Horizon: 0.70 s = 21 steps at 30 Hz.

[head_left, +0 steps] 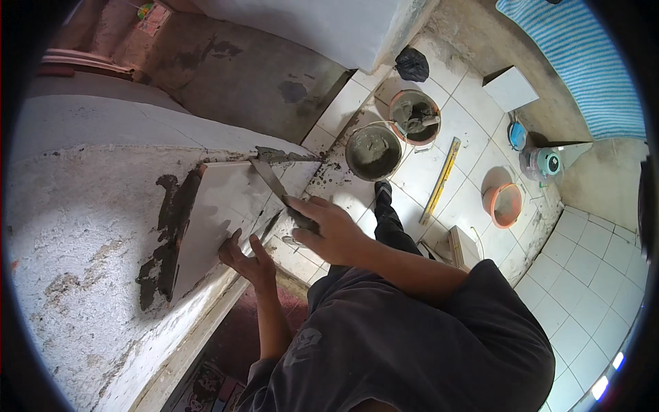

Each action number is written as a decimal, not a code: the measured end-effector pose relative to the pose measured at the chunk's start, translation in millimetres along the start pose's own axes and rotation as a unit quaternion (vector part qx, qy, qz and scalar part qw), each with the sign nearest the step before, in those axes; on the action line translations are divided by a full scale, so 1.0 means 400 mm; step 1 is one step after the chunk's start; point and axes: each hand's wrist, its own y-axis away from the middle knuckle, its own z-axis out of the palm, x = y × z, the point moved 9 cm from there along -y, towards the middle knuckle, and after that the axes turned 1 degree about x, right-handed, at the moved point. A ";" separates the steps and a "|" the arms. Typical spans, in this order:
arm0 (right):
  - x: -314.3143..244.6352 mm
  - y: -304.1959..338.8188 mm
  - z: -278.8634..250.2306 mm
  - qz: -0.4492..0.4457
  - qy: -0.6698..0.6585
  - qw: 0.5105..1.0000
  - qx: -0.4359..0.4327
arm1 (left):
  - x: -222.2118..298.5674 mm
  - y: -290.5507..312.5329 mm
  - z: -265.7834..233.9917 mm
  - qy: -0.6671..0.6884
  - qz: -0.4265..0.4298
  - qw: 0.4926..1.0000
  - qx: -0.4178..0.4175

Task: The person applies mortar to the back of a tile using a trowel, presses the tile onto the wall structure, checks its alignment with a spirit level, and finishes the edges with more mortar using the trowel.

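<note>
My right hand point(331, 230) grips the handle of a trowel point(271, 180). Its blade lies against the upper right part of a white tile point(211, 213) on the rough wall, close to a smear of grey mortar point(278, 155) along the top edge. My left hand point(250, 263) rests its spread fingers at the tile's lower side, holding nothing. More wet mortar point(163, 257) shows on the wall beyond the tile's left edge. Part of the trowel handle is hidden inside my right hand.
Two buckets stand on the tiled floor: a dark one point(349, 152) and an orange-rimmed one point(437, 110), both containing mortar. A yellow spirit level point(441, 180), a small orange bucket point(492, 203), a black plastic bag point(412, 64) and a leaning white tile point(512, 89) lie farther right.
</note>
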 end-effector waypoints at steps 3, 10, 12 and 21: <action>0.034 0.024 -0.034 -0.036 -0.035 0.999 -0.007 | 0.006 0.001 0.001 -0.018 0.004 1.000 -0.007; 0.404 -0.044 0.109 0.336 -0.528 0.780 -0.017 | 0.003 -0.003 0.005 0.005 -0.017 1.000 0.004; 0.401 -0.075 0.124 0.329 -0.539 0.775 -0.024 | 0.006 0.000 0.004 0.002 -0.022 1.000 0.005; 0.159 -0.041 0.074 0.267 -0.607 0.742 -0.099 | 0.005 -0.001 0.009 -0.003 -0.026 1.000 0.003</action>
